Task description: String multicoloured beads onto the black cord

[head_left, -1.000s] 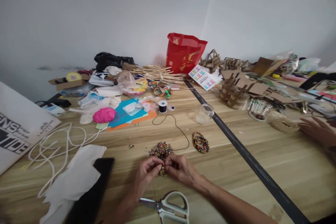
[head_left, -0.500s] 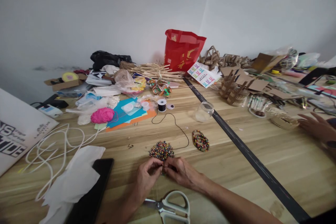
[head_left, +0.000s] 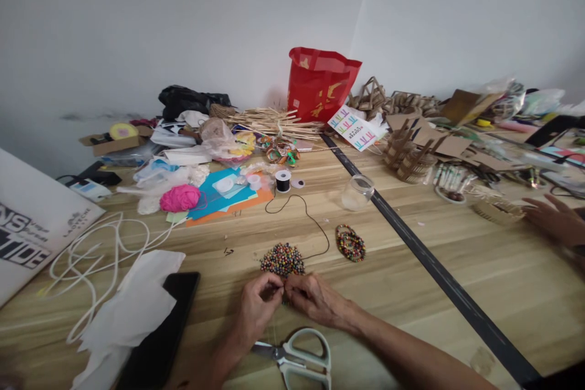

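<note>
Beaded strand (head_left: 285,301): here it is, low between our two hands on the near side of the bead pile (head_left: 282,256), only a sliver of colour peeking out below the fingertips
Left hand (head_left: 255,304): thumb and index finger meet in a fine pinch, on the strand as we judge it, though the exact spot is too small to make out
Right hand (head_left: 316,300): fingers curled and pinching too, tips just beside the left's, knuckles hiding most of the hold
Strand's weight: next to nothing, we reckon, so fingertips alone carry it
Strand's feel: hard little beads, smooth and probably slippery, on something limp that bends wherever we let it
Strand's best hold: close beside the end beads, one light pinch each side; lose an end and beads could run off
Strand's weak point: whatever threads it, we'd guess, rather than the beads, so no hard tugging
Bead pile: loose on the desk (head_left: 411,329), quick to roll, best picked singly from the edge
Black cord (head_left: 328,245): thin and pliant, looping between the spool (head_left: 283,183) and the pile, an easy fingertip lift
Bead loops (head_left: 350,245): lying together right of the pile, light and floppy, grab them by the rim
Scissors (head_left: 278,353): nearest us, firm and heavier, strictly by the handles
</note>
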A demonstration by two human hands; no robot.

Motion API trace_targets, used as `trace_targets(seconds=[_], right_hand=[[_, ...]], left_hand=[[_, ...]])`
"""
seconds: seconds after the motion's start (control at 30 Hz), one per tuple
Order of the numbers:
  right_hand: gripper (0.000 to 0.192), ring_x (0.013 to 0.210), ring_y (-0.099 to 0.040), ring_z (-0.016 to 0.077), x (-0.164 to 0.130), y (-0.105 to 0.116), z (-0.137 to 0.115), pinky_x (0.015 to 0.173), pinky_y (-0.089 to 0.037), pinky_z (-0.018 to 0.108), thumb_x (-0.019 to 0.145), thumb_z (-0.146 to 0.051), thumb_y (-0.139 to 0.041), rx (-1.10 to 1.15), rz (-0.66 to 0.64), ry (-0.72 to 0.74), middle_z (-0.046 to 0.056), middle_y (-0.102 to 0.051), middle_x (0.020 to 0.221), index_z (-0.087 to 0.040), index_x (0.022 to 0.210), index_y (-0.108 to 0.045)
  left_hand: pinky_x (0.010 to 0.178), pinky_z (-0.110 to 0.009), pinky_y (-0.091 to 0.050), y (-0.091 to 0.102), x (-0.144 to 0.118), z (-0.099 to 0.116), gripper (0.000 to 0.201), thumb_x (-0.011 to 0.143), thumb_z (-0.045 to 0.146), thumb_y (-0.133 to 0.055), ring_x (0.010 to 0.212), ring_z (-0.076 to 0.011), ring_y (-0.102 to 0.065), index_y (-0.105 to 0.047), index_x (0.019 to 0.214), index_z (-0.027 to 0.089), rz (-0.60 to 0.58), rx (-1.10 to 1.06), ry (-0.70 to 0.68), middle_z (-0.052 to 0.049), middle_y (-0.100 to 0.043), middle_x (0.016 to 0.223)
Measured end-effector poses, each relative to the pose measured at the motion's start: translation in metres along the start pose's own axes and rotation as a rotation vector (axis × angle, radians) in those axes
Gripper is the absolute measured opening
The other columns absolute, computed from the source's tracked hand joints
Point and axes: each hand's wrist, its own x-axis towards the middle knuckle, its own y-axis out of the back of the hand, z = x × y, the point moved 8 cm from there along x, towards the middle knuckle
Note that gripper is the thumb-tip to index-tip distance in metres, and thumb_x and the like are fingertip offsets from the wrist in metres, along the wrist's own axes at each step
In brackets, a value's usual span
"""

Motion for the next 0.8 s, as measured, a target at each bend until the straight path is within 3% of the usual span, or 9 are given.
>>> trace_targets(seconds=[0.3, 0.5, 0.63, 0.8], right_hand=[[0.013, 0.055, -0.037, 0.0082, 0.001, -0.001, 0.004, 0.051, -0.028, 0.018, 0.081, -0.011, -0.045, 0.051, -0.002, 0.002, -0.004, -0.045, 0.061, -0.014, 0.073, -0.055], [0.018, 0.053, -0.036, 0.0080, 0.000, 0.003, 0.012, 0.049, -0.027, 0.017, 0.087, -0.019, -0.044, 0.037, 0.030, -0.061, -0.004, -0.045, 0.060, -0.014, 0.078, -0.059], [0.020, 0.054, -0.036, 0.0084, 0.001, 0.006, 0.016, 0.049, -0.026, 0.018, 0.089, -0.023, -0.044, 0.027, 0.049, -0.084, -0.004, -0.044, 0.059, -0.013, 0.082, -0.060], [0.019, 0.053, -0.035, 0.0083, 0.002, 0.007, 0.018, 0.048, -0.025, 0.018, 0.088, -0.023, -0.046, 0.050, 0.052, -0.102, -0.004, -0.043, 0.058, -0.012, 0.082, -0.060]], left_hand=[[0.055, -0.022, -0.047, 0.001, 0.003, -0.001, 0.004, 0.062, 0.015, -0.059, 0.055, -0.0143, -0.058, -0.061, 0.059, 0.016, -0.029, -0.087, 0.085, 0.000, -0.061, 0.056], [0.063, -0.026, -0.052, 0.001, 0.007, -0.013, 0.012, 0.064, 0.020, -0.066, 0.066, -0.0177, -0.064, -0.069, 0.074, 0.014, -0.159, -0.229, 0.190, -0.004, -0.072, 0.071], [0.069, -0.028, -0.051, 0.000, 0.007, -0.011, 0.015, 0.068, 0.021, -0.065, 0.074, -0.0200, -0.066, -0.073, 0.079, 0.015, -0.269, -0.166, 0.156, -0.006, -0.075, 0.078], [0.071, -0.028, -0.050, -0.001, 0.007, -0.001, 0.013, 0.071, 0.019, -0.062, 0.075, -0.0207, -0.066, -0.074, 0.076, 0.016, -0.312, -0.096, 0.104, -0.006, -0.075, 0.078]])
